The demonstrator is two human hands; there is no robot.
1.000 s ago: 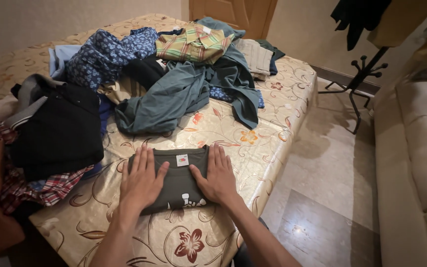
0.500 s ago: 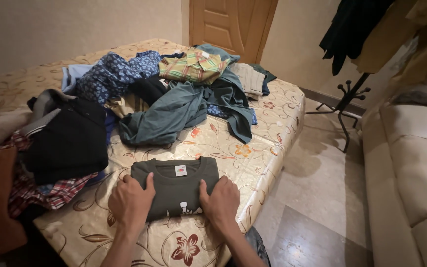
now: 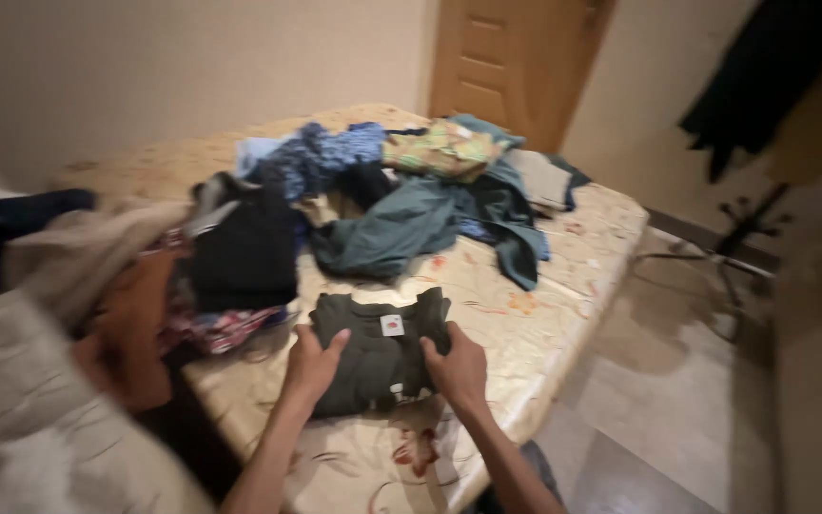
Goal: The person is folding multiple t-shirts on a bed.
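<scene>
Left hand (image 3: 311, 362) and right hand (image 3: 456, 366) pinch folded dark green shirt (image 3: 380, 347) by side edges (frame blurred), near mattress (image 3: 487, 419) edge; bare floor (image 3: 658, 409) right.

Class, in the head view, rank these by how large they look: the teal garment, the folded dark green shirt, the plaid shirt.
1. Teal garment
2. Folded dark green shirt, nearer the camera, so unsure
3. Plaid shirt

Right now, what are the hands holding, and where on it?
Both hands grip the folded dark green T-shirt: the left hand on its left edge, the right hand on its right edge.
</scene>
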